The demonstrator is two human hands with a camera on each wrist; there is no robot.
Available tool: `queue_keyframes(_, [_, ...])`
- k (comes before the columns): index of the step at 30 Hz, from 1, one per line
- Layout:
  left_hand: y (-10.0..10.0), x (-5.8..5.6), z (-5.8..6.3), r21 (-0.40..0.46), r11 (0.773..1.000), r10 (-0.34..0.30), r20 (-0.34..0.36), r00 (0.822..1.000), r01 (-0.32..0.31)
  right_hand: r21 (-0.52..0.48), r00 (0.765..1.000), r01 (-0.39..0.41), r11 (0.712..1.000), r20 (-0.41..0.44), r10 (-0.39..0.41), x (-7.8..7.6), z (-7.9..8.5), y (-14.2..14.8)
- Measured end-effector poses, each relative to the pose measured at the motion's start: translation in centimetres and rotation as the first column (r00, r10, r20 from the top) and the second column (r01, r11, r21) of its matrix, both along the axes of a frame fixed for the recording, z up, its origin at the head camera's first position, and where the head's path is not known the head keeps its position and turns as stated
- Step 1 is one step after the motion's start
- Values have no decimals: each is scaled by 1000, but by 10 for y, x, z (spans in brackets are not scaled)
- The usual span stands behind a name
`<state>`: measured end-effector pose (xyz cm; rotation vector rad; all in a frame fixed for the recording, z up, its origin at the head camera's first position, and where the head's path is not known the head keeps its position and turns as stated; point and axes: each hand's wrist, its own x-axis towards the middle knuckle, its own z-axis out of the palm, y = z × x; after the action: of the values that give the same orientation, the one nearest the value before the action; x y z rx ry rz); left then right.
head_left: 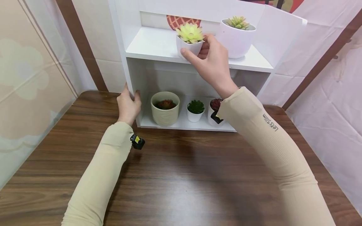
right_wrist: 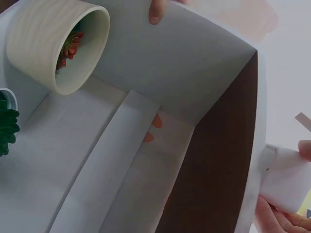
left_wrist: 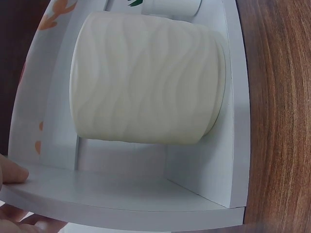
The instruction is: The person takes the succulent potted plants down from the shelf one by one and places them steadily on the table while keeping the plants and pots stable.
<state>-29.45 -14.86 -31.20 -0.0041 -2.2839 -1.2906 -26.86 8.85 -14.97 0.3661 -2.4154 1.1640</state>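
My right hand (head_left: 212, 61) holds a small white pot (head_left: 183, 48) with a yellow-green succulent (head_left: 190, 32), thumb on its near side and fingers at its right. The pot is at the front edge of the upper shelf (head_left: 152, 42); whether its base touches the board cannot be told. In the right wrist view the same white pot (right_wrist: 287, 179) shows at the right, between thumb and fingertips. My left hand (head_left: 128, 107) grips the white shelf unit's left side panel (head_left: 129, 77), thumb inside and fingers outside. Right of the held pot stands a larger white pot (head_left: 236, 40) with a succulent.
On the lower shelf stand a ribbed cream pot (head_left: 165, 114) with a reddish plant, a small white pot (head_left: 194, 117) with a green succulent, and a pot with a dark red succulent (head_left: 216, 104), partly behind my right sleeve. The unit stands on a brown wooden table (head_left: 169, 175).
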Motion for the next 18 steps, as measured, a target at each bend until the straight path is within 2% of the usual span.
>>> queue_keyframes(10, [-2, 1, 1, 17, 1000, -8, 20, 1000, 7, -48, 997, -68, 997, -39, 66, 16, -7, 4])
queue_keyframes(18, [-3, 2, 0, 22, 1000, -16, 25, 1000, 16, -43, 995, -81, 996, -59, 79, 25, -14, 9])
